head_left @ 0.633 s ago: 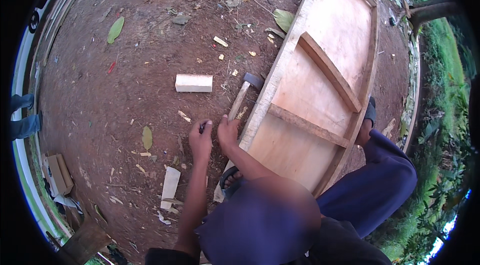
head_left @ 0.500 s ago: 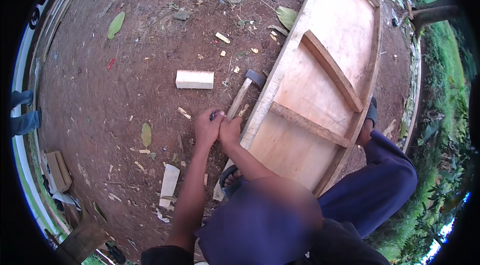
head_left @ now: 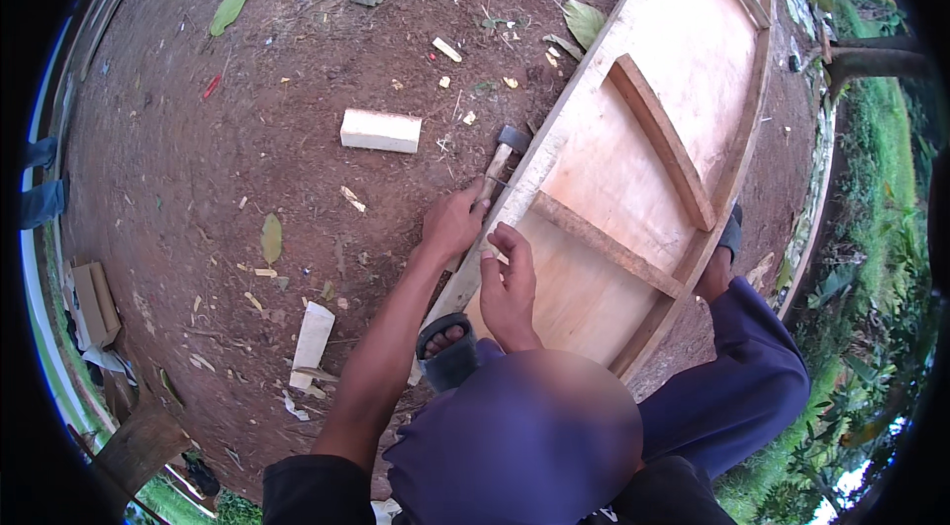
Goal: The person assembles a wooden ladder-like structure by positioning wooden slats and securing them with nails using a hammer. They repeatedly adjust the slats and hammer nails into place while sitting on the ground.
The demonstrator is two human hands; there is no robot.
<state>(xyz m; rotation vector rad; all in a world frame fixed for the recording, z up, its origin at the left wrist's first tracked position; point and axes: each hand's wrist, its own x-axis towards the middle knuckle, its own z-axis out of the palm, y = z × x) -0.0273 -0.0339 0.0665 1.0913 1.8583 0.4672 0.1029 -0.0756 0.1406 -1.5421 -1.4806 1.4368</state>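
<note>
On the dirt beside the wooden frame lies a hammer (head_left: 498, 161), its dark head (head_left: 514, 138) close to the frame's outer edge. My left hand (head_left: 457, 220) is closed around the hammer's wooden handle, which shows above the fingers. My right hand (head_left: 510, 287) hovers over the near end of the panel, fingers loosely curled and apart, with nothing visible in it. The long wooden frame (head_left: 584, 104) has a thin plywood panel (head_left: 569, 273) and several crosspieces. A thin nail (head_left: 498, 181) sticks out sideways from the frame's left edge, near the hammer.
A pale wood block (head_left: 381, 131) lies left of the hammer. Wood chips, leaves and an offcut (head_left: 313, 337) are scattered on the dirt. My sandalled foot (head_left: 447, 352) is at the frame's near end. A cardboard box (head_left: 94, 305) and another person's legs (head_left: 43, 198) are far left.
My hands were together at the handle's end. The left has slid up the handle towards the head; the right has moved away to the right and opened. The view has shifted slightly.
</note>
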